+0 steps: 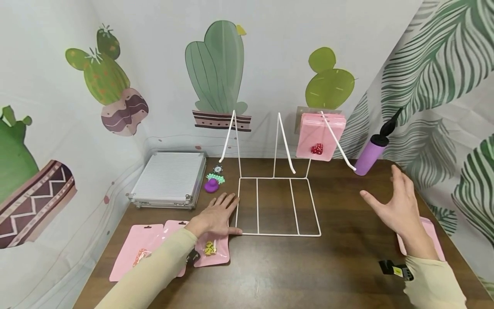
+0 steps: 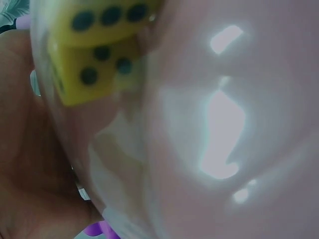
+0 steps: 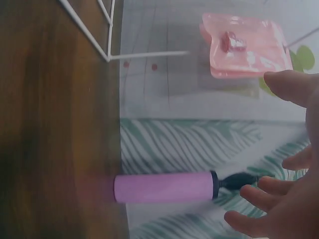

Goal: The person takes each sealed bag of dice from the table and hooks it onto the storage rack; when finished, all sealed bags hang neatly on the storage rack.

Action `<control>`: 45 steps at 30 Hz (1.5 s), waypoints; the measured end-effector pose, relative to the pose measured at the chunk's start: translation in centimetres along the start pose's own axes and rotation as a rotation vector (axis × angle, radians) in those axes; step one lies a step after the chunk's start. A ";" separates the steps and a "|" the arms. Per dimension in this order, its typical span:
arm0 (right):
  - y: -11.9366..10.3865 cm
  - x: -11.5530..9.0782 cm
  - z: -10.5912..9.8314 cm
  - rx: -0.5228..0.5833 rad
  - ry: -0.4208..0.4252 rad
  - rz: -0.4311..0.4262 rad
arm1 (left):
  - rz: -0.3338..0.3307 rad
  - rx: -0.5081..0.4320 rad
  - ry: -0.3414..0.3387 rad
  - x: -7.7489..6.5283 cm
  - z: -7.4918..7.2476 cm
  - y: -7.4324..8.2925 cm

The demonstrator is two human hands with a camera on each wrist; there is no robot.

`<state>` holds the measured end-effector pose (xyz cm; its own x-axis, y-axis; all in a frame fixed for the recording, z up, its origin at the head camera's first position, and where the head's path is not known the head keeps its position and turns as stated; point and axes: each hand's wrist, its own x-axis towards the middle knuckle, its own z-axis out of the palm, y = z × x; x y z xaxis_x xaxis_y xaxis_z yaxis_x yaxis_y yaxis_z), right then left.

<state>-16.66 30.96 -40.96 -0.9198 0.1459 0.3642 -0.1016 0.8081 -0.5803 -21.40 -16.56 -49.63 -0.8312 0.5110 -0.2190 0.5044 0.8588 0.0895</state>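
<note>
Left hand: I see the left hand (image 1: 217, 215) resting at the near left of the white wire rack (image 1: 257, 206), fingers extended and spread, grasping nothing. The fingertips meet the left base bar; the thumb reaches the front left corner.
Right hand: the right hand (image 1: 399, 210) is raised over the table's right side, released, thumb spread well away from the fingers.
Rack: it stands on the brown table (image 1: 278, 274), base frame flat, three prongs sloping forward and down.
Hung bags: pink bags with red dice (image 1: 314, 134) hang on the right-hand prong; I cannot count them with certainty.
Yellow dice bag: the pink bag with yellow dice (image 1: 213, 256) lies just below the left hand. My left wrist view is filled by its glossy clear film and the yellow dice.
Other left bags: two more, the outer pink bag (image 1: 129, 242) and the inner pink bag (image 1: 174, 225), lie beside it, partly covered by the sleeve (image 1: 154, 268).
Right bag: a pink bag (image 1: 432, 235) lies partly hidden behind the right forearm.
Pump: a purple pump (image 1: 369, 158) with a black top stands at the back right.
Back left: a silver case (image 1: 168, 177) lies near a poker chip (image 1: 218, 169), a mint-green piece (image 1: 219, 177) and a purple object (image 1: 211, 186).
</note>
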 end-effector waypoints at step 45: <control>11.1 -4.9 -3.6 -0.172 -0.180 0.186 | 0.005 -0.022 0.005 0.0 0.0 0.0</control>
<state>-11.95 41.24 -46.58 -0.9704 0.2097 0.1195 0.1266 0.8637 -0.4878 -21.39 -16.61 -49.59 -0.8299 0.5152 -0.2140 0.5030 0.8570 0.1121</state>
